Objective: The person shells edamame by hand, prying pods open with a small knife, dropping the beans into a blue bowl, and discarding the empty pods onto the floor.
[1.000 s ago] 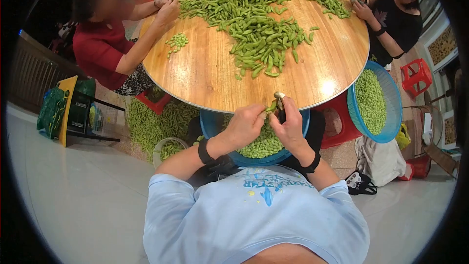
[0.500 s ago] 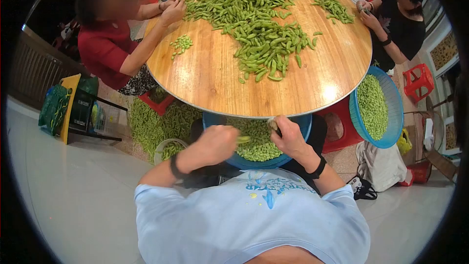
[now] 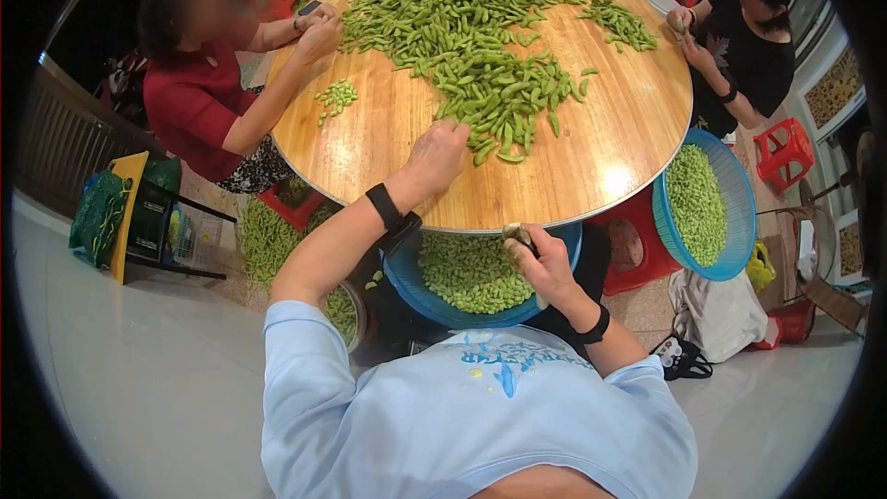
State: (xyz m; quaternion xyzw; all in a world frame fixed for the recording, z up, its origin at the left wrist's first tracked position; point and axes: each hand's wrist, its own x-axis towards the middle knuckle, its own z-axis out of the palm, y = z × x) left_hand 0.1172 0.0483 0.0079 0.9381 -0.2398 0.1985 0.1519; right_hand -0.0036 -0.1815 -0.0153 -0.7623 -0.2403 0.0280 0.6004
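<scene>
My arm stretches forward, left grip (image 3: 438,155) at the near edge of the green pods (image 3: 494,83); whether it is apart or together, I cannot tell. My right grip (image 3: 543,266) is clamped on a small dark object (image 3: 520,237) above the blue basin (image 3: 434,307). Around the round wooden table (image 3: 370,162), I see 1 person in red (image 3: 196,109) and 1 person in black (image 3: 753,51). The pods lie heaped, plump, curved.

At the left of the frame, a green mesh bag (image 3: 100,217) lies against a yellow panel (image 3: 130,212), with a white wire basket (image 3: 197,236) just to its right. A red plastic stool (image 3: 784,153) stands at right. Lower right, a black bag (image 3: 682,358) (its white cartoon face showing) sits beside a pale cloth (image 3: 718,316); a yellow plastic bag (image 3: 760,268) is just above.
</scene>
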